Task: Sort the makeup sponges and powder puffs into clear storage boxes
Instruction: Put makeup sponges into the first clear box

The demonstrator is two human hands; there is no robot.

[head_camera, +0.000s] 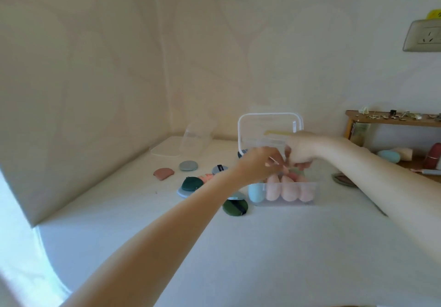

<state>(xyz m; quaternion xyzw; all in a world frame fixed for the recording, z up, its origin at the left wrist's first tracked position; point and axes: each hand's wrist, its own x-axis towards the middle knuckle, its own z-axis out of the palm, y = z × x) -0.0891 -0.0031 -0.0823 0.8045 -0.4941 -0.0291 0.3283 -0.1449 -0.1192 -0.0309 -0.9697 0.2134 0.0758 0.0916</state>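
A clear storage box stands mid-table with its lid raised behind it. It holds several pink sponges upright and a pale blue sponge at its left end. My left hand and my right hand meet just above the box, fingers curled and fingertips close together over the sponges. Motion blur hides what, if anything, the fingers hold. Loose powder puffs lie to the left: a terracotta puff, a grey-blue puff, a dark green puff and an olive puff.
A second clear box and a flat lid sit at the back left by the wall. Another puff lies under my right forearm. A wooden shelf stands at the right, with a blue sponge and a beige sponge below it.
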